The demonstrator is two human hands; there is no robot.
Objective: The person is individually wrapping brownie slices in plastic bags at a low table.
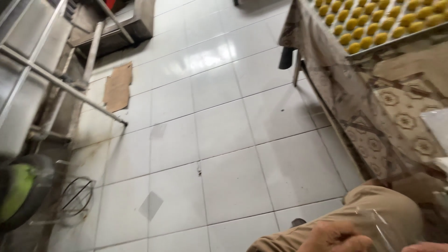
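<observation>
We see, largest first, a white tiled floor (205, 121) filling the centre of the head view. At three o'clock stands a table draped in a patterned brown cloth (387, 116), its hem hanging towards the tiles. At nine to eleven o'clock a metal rack frame (51, 79) runs along the wall. At one o'clock, on the table, a metal tray (396, 41) carries rows of small yellow round pieces (368, 25). At ten o'clock a flat sheet of cardboard (117, 87) lies on the floor beside the rack. At eight o'clock we note a green and dark rounded object (18, 191), blurred, with a wire ring (77, 196) just beside it.

At five o'clock our knee in tan trousers (373, 205) enters the view. Over it lies a clear plastic bag (382, 228), the thing in hand, near the bottom edge. The left hand (336, 239) touches the bag at its left side, fingers curled; whether it grips the film we cannot tell. The right hand (427, 247) shows only as a sliver at the lower right corner, so we cannot tell its state.
</observation>
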